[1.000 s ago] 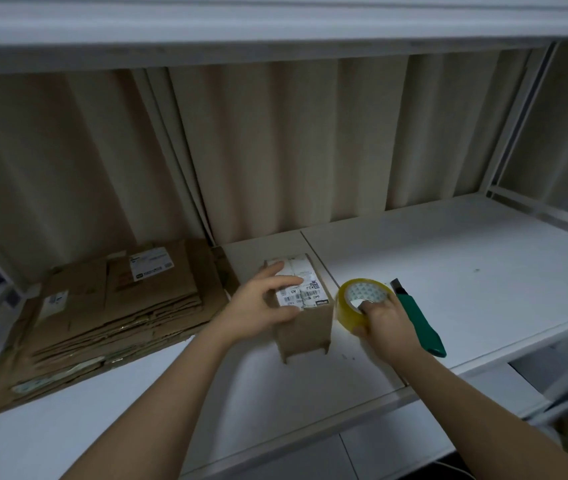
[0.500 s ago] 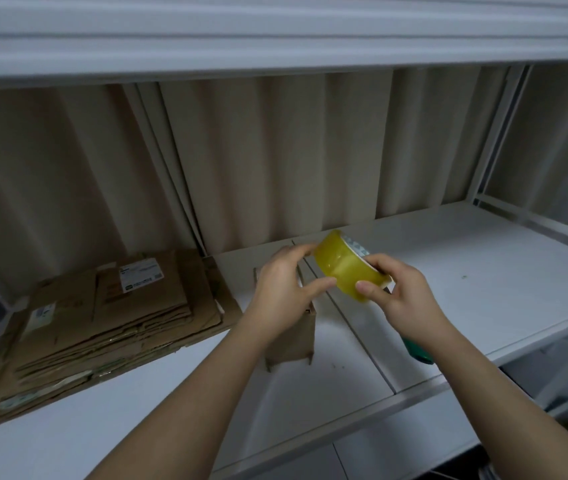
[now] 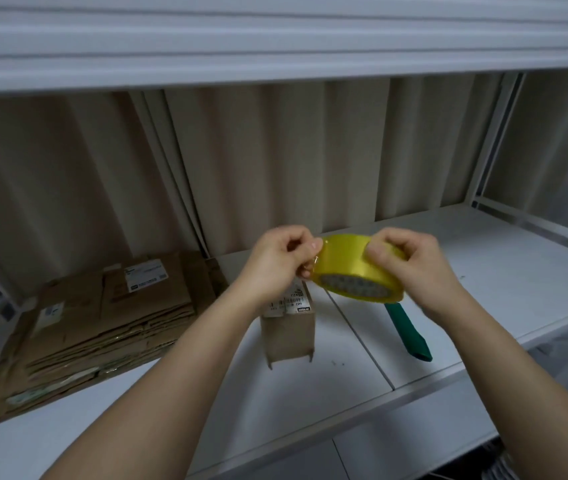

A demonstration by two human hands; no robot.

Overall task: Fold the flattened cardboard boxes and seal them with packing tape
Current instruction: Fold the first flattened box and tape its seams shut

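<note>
A yellow roll of packing tape [image 3: 351, 268] is held in the air above the white shelf [image 3: 483, 271]. My right hand [image 3: 414, 268] grips the roll from the right, fingers curled over its rim. My left hand [image 3: 282, 261] pinches at the roll's left edge, where the tape end seems to be. Below my hands a small folded cardboard box [image 3: 289, 327] with white labels on top stands upright on the shelf, untouched. A stack of flattened cardboard boxes [image 3: 95, 323] lies at the left.
A green-handled cutter [image 3: 408, 330] lies on the shelf to the right of the small box. Beige corrugated panels form the back wall. An upper shelf [image 3: 275, 39] overhangs. The shelf's front edge runs near my forearms.
My right hand lifted the tape roll off the shelf to chest height. My left hand left the small box and now pinches the roll's edge.
</note>
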